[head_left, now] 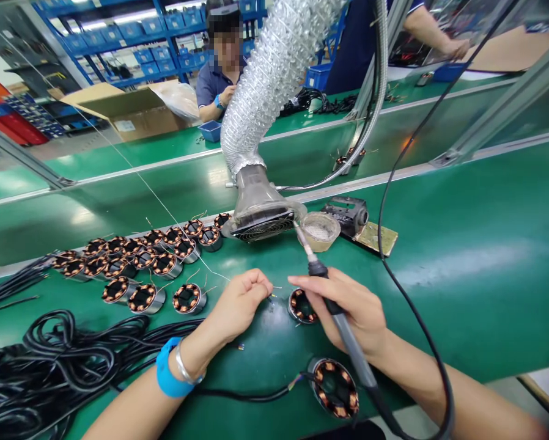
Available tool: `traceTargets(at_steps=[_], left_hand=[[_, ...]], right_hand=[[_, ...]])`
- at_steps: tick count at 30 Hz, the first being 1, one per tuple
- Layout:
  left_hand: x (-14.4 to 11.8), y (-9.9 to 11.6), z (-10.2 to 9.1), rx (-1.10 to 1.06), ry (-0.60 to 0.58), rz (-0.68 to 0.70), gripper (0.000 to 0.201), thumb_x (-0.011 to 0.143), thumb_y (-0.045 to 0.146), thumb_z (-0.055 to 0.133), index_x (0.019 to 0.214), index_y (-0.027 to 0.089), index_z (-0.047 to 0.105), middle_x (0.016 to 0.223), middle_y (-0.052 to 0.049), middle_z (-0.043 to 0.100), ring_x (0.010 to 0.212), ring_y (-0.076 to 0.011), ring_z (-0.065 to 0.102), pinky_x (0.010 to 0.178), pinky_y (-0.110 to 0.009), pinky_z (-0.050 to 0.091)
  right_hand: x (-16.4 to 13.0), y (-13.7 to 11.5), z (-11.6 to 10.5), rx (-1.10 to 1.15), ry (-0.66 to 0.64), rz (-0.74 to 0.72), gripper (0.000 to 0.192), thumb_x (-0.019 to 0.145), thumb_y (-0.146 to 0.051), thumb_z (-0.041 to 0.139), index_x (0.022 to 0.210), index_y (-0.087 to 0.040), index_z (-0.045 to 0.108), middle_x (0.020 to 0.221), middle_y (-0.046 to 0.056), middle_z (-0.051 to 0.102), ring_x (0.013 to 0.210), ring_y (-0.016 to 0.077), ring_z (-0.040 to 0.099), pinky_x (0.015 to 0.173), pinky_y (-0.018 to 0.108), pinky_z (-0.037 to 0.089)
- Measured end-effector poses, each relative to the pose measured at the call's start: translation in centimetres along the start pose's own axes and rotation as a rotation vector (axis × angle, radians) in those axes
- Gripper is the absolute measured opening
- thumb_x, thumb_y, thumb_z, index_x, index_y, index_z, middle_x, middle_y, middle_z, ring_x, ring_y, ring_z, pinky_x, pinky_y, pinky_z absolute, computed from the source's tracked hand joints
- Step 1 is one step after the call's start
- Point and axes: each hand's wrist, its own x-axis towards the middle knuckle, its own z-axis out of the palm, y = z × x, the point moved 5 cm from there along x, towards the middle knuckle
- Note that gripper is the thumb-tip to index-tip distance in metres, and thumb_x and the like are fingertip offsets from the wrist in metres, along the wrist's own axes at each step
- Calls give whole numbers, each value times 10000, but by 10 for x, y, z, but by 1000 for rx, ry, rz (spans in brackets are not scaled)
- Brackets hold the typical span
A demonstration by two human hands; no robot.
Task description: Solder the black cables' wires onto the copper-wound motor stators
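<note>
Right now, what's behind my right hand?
A copper-wound stator, partly visible on the green workbench. Your right hand covers its right edge and anything else directly behind.

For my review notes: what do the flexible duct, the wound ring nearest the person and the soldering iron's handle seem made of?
Flexible duct: likely aluminium foil; silvery, crinkled, glinting.
Wound ring: probably copper wire coils, orange-brown and glossy, with a silvery, metal-looking outer rim.
Soldering iron's handle: possibly plastic; smooth dark grey with a soft sheen, though painted metal remains possible.
</note>
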Motion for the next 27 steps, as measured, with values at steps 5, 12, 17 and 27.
traceTargets(at_steps=[5,12,17,27], left_hand=[[5,-7,1,3,13,-13,211,802,351,536,684,193,462,484,119,258,407,-50,181,430,-210,130],[3,-11,3,-30,11,-47,206,801,354,545,703,194,459,501,119,231,419,-49,153,433,-209,116],[2,-9,4,-29,7,-50,236,807,380,551,699,198,449,498,118,229,419,-50,147,433,-213,118],[3,-8,6,-12,-7,-28,241,837,376,533,700,196,449,499,116,238,424,-55,159,447,-215,142]], right_hand=[[-10,5,-27,72,46,159,415,867,-133,586,1268,-240,605,874,48,713,706,171,644,587,302,539],[-19,31,-28,197,181,429,118,859,-238,613,924,-217,709,771,34,680,642,165,630,526,279,495],[-17,32,-26,210,183,447,95,854,-238,622,896,-208,701,756,36,681,601,155,628,478,260,484],[-17,29,-24,193,155,401,92,870,-229,617,926,-225,690,743,19,673,600,148,617,512,267,490]])
